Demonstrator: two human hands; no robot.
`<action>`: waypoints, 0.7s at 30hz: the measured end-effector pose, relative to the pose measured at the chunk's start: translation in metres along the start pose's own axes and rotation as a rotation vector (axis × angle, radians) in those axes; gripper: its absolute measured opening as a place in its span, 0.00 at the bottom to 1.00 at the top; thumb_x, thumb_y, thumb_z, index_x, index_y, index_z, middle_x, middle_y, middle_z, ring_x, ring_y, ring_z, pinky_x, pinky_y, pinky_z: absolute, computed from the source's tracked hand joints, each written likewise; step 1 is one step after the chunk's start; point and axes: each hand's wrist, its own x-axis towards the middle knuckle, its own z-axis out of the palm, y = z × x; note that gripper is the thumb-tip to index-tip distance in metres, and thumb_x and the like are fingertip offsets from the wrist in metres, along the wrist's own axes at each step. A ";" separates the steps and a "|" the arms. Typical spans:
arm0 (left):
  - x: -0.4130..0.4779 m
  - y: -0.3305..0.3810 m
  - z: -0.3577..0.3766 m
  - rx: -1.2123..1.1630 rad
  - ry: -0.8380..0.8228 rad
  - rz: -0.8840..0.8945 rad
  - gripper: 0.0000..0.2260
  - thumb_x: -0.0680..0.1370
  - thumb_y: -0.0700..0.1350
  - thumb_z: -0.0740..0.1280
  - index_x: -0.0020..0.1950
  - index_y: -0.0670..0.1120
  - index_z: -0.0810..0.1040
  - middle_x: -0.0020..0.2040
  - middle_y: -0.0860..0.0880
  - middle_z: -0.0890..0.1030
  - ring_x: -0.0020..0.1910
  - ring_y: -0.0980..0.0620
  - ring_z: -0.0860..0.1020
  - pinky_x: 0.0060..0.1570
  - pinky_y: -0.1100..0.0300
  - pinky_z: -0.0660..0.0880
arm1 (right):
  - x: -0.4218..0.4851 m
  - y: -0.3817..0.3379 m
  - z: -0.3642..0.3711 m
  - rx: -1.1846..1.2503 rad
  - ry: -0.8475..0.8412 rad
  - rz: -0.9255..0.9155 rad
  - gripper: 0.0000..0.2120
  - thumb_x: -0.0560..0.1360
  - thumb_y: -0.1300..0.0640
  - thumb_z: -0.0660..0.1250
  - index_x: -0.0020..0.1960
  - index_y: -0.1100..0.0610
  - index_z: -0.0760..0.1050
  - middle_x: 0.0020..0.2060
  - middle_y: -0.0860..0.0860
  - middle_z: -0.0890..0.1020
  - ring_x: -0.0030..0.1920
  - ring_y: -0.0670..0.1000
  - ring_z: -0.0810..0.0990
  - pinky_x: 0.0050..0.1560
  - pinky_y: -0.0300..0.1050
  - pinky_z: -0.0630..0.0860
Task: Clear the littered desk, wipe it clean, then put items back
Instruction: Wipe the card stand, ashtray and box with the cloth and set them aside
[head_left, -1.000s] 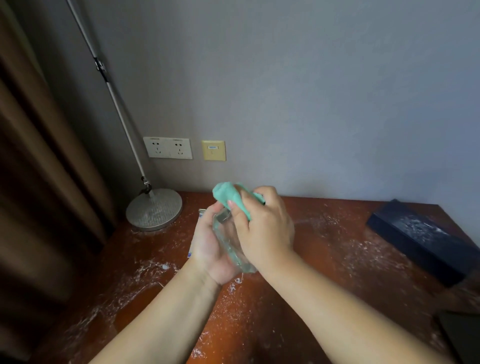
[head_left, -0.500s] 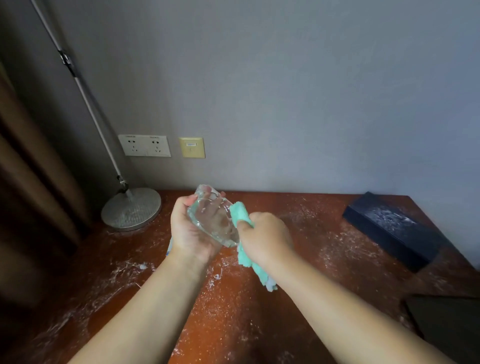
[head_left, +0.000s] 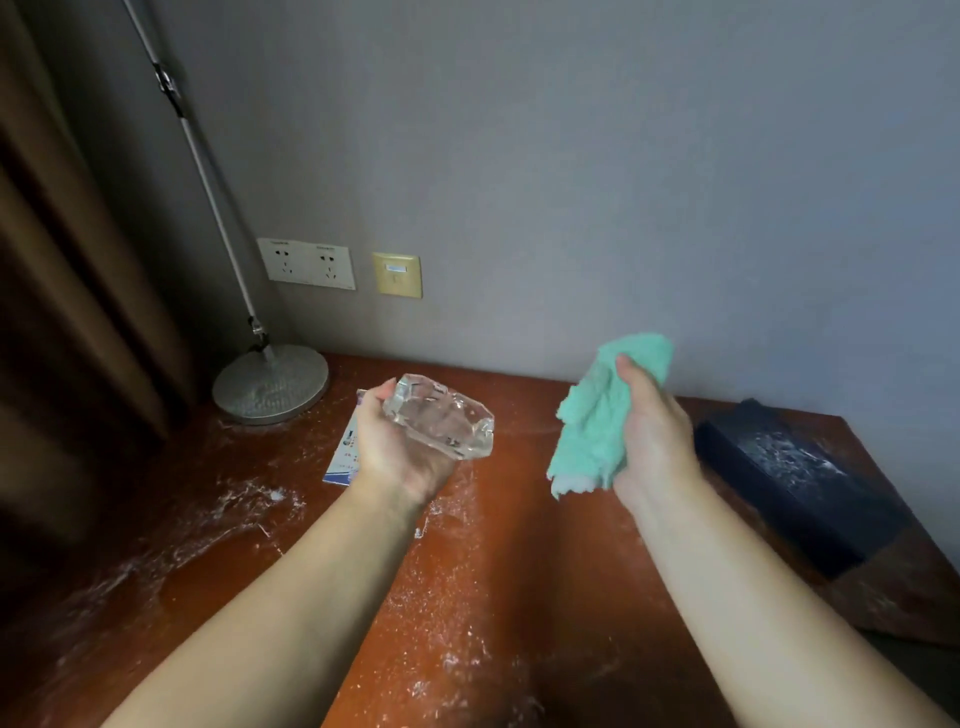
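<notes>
— Glass dish (head_left: 439, 423), position and heading?
— Held up above the tabletop (head_left: 493, 597), left of centre. Long axis running from upper left down to lower right; lower-right end jutting past the palm toward the cloth (head_left: 597, 421).
— Grip?
— Cradled in the left hand (head_left: 395, 452), fingers curled under and around, thumb up at the far-left end.
— Look of it?
— Clear, thick-walled, faceted, edges catching light. Palm visible straight through.
— Right hand (head_left: 654, 436)?
— Fingers clenched round the cloth, raised, well apart from the dish. Green terry, bunched, hanging roughly upright, whitish at the lower tip.
— Tabletop surface?
— Reddish-brown, streaked and speckled with white powder (head_left: 234, 501), heaviest at left.
— Edges, room to move?
— Back edge flush against the grey wall (head_left: 623, 182). Right edge slanting off past a dark box (head_left: 800, 483), itself dusted white. Round lamp base (head_left: 270, 387) in the back-left corner, beside the curtain (head_left: 67, 312). Printed card (head_left: 345, 447) flat on the tabletop, partly hidden behind the left hand. Open powdered stretch between the two forearms and out toward the near side.
</notes>
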 end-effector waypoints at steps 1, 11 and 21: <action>-0.004 -0.001 0.002 0.038 -0.003 -0.001 0.13 0.75 0.52 0.56 0.46 0.44 0.73 0.44 0.43 0.75 0.47 0.44 0.75 0.56 0.50 0.70 | 0.002 0.013 -0.002 -0.079 -0.005 0.125 0.15 0.69 0.50 0.73 0.49 0.58 0.77 0.43 0.57 0.82 0.37 0.56 0.81 0.37 0.48 0.77; -0.066 0.006 -0.058 0.951 0.123 0.248 0.13 0.82 0.42 0.57 0.50 0.48 0.82 0.44 0.50 0.85 0.44 0.53 0.82 0.38 0.63 0.77 | -0.036 0.100 0.019 -0.268 -0.306 0.328 0.12 0.72 0.60 0.70 0.55 0.54 0.77 0.46 0.55 0.84 0.43 0.57 0.84 0.41 0.47 0.78; -0.188 0.043 -0.193 0.814 0.551 0.075 0.14 0.76 0.52 0.68 0.36 0.44 0.76 0.28 0.45 0.76 0.24 0.50 0.73 0.25 0.62 0.65 | -0.132 0.195 0.069 -0.561 -0.605 0.373 0.15 0.71 0.63 0.71 0.56 0.54 0.76 0.47 0.56 0.83 0.45 0.58 0.83 0.45 0.52 0.80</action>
